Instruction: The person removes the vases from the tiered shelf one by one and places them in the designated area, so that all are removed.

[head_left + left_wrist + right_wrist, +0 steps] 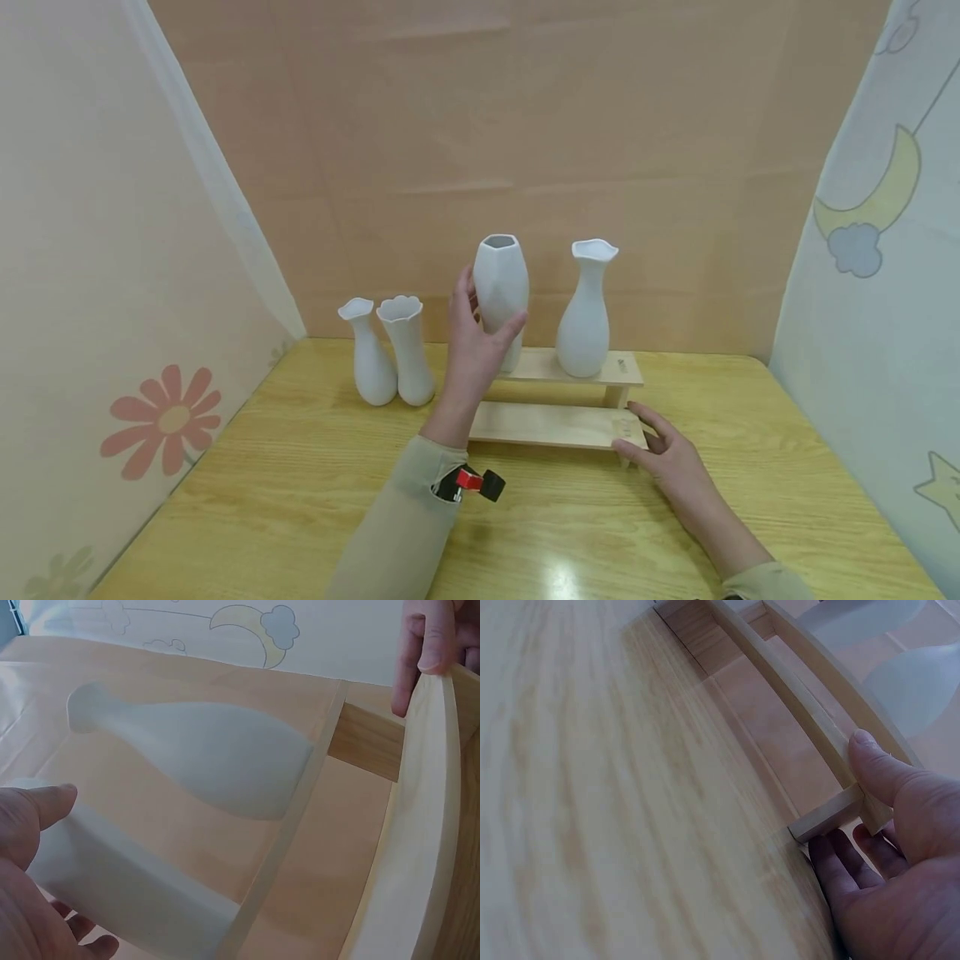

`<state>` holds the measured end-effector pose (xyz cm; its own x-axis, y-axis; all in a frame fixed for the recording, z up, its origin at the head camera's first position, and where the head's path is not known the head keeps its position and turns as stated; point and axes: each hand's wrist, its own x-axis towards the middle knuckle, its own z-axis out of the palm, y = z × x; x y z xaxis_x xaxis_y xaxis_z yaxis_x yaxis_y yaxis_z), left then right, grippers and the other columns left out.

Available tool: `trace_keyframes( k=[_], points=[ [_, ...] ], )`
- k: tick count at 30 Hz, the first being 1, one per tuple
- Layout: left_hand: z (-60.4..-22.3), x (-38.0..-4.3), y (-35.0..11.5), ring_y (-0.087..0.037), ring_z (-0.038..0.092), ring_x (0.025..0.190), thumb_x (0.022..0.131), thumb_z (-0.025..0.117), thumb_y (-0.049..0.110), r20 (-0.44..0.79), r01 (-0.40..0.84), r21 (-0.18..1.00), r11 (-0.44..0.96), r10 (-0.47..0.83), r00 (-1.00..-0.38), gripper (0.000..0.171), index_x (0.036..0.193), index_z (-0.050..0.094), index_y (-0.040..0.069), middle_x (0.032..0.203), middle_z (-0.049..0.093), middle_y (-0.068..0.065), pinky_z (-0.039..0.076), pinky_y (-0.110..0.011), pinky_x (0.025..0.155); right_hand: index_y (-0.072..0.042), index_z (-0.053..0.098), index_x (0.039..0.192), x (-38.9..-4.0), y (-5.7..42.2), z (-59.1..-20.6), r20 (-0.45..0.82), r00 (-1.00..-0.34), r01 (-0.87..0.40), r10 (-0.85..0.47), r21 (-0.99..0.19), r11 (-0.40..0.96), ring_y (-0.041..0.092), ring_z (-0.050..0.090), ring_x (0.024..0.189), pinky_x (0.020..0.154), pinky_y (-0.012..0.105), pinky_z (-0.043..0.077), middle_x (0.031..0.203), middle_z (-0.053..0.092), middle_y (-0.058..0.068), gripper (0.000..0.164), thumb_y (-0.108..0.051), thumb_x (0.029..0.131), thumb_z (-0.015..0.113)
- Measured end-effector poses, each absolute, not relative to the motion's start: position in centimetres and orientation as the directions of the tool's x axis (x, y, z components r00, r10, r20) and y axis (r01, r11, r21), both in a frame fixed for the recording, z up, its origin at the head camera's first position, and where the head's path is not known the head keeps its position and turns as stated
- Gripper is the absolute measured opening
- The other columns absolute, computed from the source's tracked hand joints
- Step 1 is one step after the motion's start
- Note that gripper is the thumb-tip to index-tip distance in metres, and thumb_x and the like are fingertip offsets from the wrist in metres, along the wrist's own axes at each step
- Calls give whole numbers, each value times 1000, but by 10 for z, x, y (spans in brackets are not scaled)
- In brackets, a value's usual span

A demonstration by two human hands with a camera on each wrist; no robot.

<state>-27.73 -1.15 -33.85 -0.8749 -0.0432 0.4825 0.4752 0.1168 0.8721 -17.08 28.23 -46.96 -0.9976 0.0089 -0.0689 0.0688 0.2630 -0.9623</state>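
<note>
White and faceted, a tall vase [501, 283] is grasped upright by the left hand [472, 343], the thumb laid across its near side and the other fingers curled round its left side. Its base is seen at the upper board [540, 367] of a two-step wooden stand, beside the forearm by which the stand's left end is hidden; whether the board bears its full weight cannot be told. Near the right edge of the same board, a flared-neck vase [583, 333] is stood upright, well apart from the right hand [675, 462]. By that hand the right end of the lower board [547, 423] is gripped, the thumb placed at the front right corner and the fingers set at the back right corner. Toward the back left corner of the table [300, 475], a wavy-mouthed vase [375, 371] and a scalloped vase [411, 358] are stood side by side, left of the stand. At the left cuff, a red and black device [471, 481] is worn. Behind the table's back edge, a peach-coloured cloth [525, 125] is hung.
</note>
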Motion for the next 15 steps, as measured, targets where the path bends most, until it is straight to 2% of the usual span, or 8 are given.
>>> trace_keyframes(
  k=[8, 15],
  points=[
    [-351, -286, -6, -32, 53, 145, 94, 91, 17, 466, 463, 884, 67, -52, -883, 105, 174, 25, 26, 162, 49, -11, 51, -59, 113, -19, 23, 178, -172, 284, -470, -88, -996, 84, -2, -961, 263, 53, 15, 164, 125, 68, 30, 184, 4, 17, 90, -32, 107, 77],
    [-354, -287, -5, -31, 55, 142, 95, 91, 19, 470, 466, 882, 70, -60, -881, 103, 174, 25, 25, 160, 50, -11, 52, -58, 111, -18, 25, 177, -170, 283, -469, -69, -998, 67, 1, -961, 269, 51, 22, 163, 124, 66, 33, 182, 12, 19, 91, -34, 106, 79]
  ],
)
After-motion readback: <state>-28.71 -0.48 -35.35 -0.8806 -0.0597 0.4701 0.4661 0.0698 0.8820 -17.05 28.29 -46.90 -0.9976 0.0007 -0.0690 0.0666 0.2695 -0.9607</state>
